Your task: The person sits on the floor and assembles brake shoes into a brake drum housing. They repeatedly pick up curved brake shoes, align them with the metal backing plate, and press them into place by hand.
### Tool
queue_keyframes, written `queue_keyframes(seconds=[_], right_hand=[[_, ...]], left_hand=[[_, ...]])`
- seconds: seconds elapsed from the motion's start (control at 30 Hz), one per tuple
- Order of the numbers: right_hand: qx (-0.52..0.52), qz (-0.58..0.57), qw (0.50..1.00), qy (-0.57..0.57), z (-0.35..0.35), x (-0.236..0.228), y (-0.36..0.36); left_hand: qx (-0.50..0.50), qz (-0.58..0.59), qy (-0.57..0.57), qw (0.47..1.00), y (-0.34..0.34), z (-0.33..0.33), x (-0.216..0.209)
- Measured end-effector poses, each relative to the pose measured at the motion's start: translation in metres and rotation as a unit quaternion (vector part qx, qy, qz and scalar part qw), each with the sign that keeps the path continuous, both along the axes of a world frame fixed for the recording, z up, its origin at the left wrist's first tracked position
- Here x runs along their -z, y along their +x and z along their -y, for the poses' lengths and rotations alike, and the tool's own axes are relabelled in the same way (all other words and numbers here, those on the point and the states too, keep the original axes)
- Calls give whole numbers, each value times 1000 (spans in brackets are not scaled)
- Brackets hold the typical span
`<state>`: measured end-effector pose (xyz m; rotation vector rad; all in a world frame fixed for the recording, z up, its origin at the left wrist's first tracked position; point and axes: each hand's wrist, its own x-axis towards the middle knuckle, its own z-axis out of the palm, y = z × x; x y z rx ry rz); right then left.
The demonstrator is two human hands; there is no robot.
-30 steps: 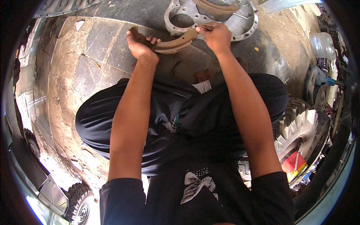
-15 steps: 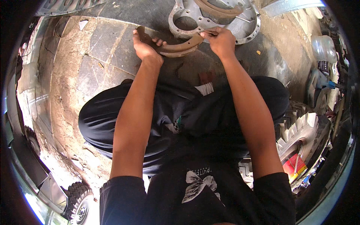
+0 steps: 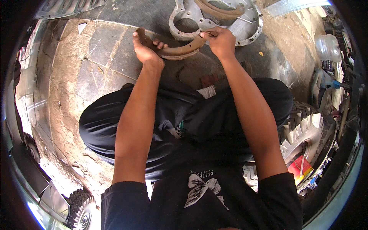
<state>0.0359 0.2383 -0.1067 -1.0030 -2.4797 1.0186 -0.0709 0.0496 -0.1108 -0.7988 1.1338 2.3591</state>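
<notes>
A curved, rust-brown brake shoe point(image 3: 184, 51) is held out in front of me above the floor, its arc bowed toward my body. My left hand point(image 3: 147, 51) supports its left end, with the thumb outside and fingertips curled over the inner side. At the other end my right hand point(image 3: 222, 41) is closed in a pinch. A thin brown piece point(image 3: 209, 33) shows between its thumb and fingers, against the shoe's tip; whether it is a separate piece I cannot tell.
Just beyond the right hand lies a grey metal housing point(image 3: 249, 32) with round openings. Another curved brake shoe point(image 3: 220, 12) rests on it. Knobby tyres point(image 3: 303, 126) and a red-yellow container point(image 3: 299, 168) are at right. A clear plastic jug point(image 3: 327, 48) lies at far right.
The right hand has slid slightly left along the brake shoe's end. The left hand keeps its hold; the whole view has shifted a little.
</notes>
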Motion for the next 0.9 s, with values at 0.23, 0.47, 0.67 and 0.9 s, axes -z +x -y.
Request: queue_keyframes(seconds=[0.23,0.47,0.67,0.9], right_hand=[[89,-183,945,-255,-13,-21,-12],[98,-329,872,-349,-8,-82,-15],[9,-507,676,-534,21,-113,-15],[22,-555,559,-616,23,-118,-11]], left_hand=[[68,-69,42,994,-12,11,3],[-48,-93,87,991,-19,18,-43],[-37,-233,69,969,-6,27,-89],[-34,-248,65,966,40,5,-122]])
